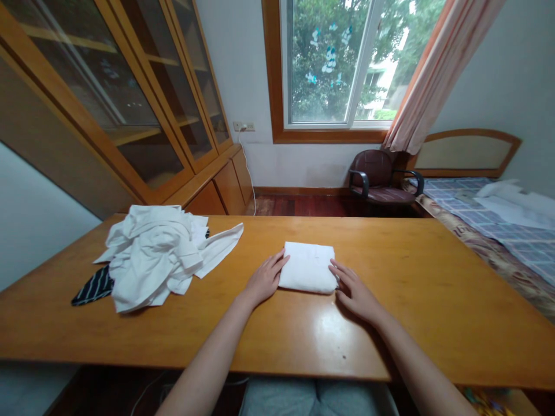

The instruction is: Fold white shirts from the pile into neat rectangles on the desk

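- Near the middle of the wooden table [411, 277], we see a folded white cloth [307, 268].
- Our left hand [263, 280] lies open, fingertips on the cloth's left edge.
- Our right hand [358, 294], thumb spread from fingers, touches its right edge.
- On the table's left, we see rumpled white fabrics [156, 254].

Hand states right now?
Left hand: open, touching the left edge of the folded cloth.
Right hand: open, touching its right edge.
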Motion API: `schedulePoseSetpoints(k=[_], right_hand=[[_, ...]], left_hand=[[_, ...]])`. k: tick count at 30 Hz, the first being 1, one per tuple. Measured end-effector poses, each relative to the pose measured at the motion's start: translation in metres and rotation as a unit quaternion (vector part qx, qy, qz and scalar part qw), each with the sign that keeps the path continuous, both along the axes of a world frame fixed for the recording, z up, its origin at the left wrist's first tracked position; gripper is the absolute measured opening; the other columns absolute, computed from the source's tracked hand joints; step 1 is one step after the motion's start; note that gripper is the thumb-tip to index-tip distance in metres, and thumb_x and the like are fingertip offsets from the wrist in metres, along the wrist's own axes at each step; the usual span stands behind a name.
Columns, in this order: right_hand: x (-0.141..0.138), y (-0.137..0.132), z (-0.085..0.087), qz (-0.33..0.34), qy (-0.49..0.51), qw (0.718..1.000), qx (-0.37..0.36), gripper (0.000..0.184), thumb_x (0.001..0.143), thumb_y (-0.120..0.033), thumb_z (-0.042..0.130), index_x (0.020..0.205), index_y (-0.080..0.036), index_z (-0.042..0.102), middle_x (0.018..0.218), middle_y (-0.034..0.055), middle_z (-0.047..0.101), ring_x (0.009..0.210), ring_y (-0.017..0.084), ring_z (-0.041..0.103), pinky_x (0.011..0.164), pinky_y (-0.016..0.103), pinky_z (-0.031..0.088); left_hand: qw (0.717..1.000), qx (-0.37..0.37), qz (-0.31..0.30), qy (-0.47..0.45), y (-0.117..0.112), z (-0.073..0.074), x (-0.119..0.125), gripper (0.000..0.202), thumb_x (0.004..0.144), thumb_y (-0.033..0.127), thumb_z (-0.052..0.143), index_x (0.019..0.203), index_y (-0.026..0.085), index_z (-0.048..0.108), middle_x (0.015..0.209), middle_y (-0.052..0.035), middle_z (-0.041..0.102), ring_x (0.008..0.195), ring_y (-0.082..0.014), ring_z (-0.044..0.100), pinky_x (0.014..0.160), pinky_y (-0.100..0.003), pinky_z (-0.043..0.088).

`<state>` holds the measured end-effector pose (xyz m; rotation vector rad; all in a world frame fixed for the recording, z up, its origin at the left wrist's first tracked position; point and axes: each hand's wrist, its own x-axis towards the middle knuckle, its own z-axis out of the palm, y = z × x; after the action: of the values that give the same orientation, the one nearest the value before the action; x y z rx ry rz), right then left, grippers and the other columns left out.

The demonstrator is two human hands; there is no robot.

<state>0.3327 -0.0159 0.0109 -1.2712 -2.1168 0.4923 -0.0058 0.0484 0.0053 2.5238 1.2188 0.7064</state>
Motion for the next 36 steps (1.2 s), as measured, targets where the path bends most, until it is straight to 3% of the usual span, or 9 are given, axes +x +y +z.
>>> schedulePoseSetpoints(k=[5,10,15,21,25,31,34,36], right_hand=[[-0.007,-0.003,0.005,0.010,-0.045,0.999,0.010,0.075,0.085,-0.030,0.065,0.154,-0.031,0.037,0.162,0.0090,0.034,0.142,0.029,0.041,0.115,0.051,0.039],[-0.014,0.000,0.001,-0.024,-0.044,0.998,0.049,0.061,0.087,-0.032,0.065,0.146,-0.028,0.050,0.154,0.0113,0.047,0.133,0.029,0.052,0.110,0.049,0.046],[-0.020,-0.002,0.004,-0.053,-0.022,0.997,0.053,0.046,0.086,-0.032,0.061,0.131,-0.025,0.064,0.141,0.0110,0.060,0.124,0.027,0.061,0.106,0.046,0.050],[-0.021,0.002,0.006,-0.098,0.032,0.995,0.021,0.041,0.083,-0.035,0.061,0.122,-0.023,0.066,0.121,0.0094,0.071,0.110,0.026,0.067,0.100,0.044,0.054],[-0.024,0.006,0.008,-0.099,0.050,0.994,-0.006,0.035,0.082,-0.036,0.062,0.115,-0.023,0.066,0.111,0.0077,0.073,0.091,0.023,0.070,0.086,0.039,0.058],[-0.032,0.006,0.022,-0.116,0.121,0.986,-0.004,0.032,0.080,-0.040,0.066,0.107,-0.023,0.067,0.103,0.0072,0.074,0.089,0.023,0.069,0.084,0.038,0.056],[-0.032,0.007,0.031,-0.148,0.175,0.973,-0.016,0.036,0.079,-0.046,0.068,0.107,-0.022,0.068,0.099,0.0070,0.074,0.085,0.023,0.068,0.081,0.037,0.056],[-0.031,0.010,0.037,-0.163,0.221,0.961,-0.033,0.040,0.079,-0.049,0.068,0.108,-0.021,0.067,0.099,0.0077,0.073,0.083,0.023,0.067,0.077,0.037,0.056]], left_hand=[[0.999,-0.002,-0.032,0.006,-0.007,0.006,-0.001,0.059,0.096,0.012,0.042,0.151,0.033,0.041,0.162,-0.0032,0.035,0.143,-0.0220,0.044,0.119,-0.047,0.039],[0.999,-0.010,-0.030,0.015,-0.012,0.015,0.002,0.060,0.093,0.011,0.045,0.149,0.030,0.044,0.160,-0.0046,0.039,0.141,-0.0228,0.046,0.120,-0.049,0.037],[0.998,-0.042,-0.032,0.016,-0.019,0.025,0.002,0.069,0.085,0.009,0.050,0.150,0.029,0.043,0.162,-0.0041,0.035,0.142,-0.0231,0.045,0.120,-0.043,0.039],[0.998,-0.051,-0.045,-0.002,-0.016,0.021,0.000,0.076,0.082,0.014,0.060,0.153,0.030,0.038,0.163,-0.0051,0.032,0.143,-0.0242,0.043,0.119,-0.042,0.039],[1.000,-0.011,-0.028,0.002,-0.009,0.015,0.003,0.068,0.086,0.017,0.061,0.150,0.028,0.042,0.157,-0.0077,0.042,0.139,-0.0241,0.047,0.117,-0.045,0.041],[0.998,0.049,0.008,-0.028,-0.005,0.017,0.005,0.044,0.087,0.019,0.062,0.131,0.027,0.061,0.135,-0.0058,0.064,0.133,-0.0254,0.050,0.119,-0.054,0.032],[0.996,0.040,-0.006,-0.080,-0.006,0.022,0.009,0.036,0.089,0.027,0.062,0.125,0.027,0.063,0.130,-0.0064,0.068,0.138,-0.0254,0.047,0.121,-0.056,0.026],[0.992,0.009,0.004,-0.127,-0.009,0.027,0.015,0.033,0.090,0.032,0.061,0.121,0.025,0.064,0.126,-0.0070,0.069,0.133,-0.0253,0.052,0.119,-0.052,0.031]])
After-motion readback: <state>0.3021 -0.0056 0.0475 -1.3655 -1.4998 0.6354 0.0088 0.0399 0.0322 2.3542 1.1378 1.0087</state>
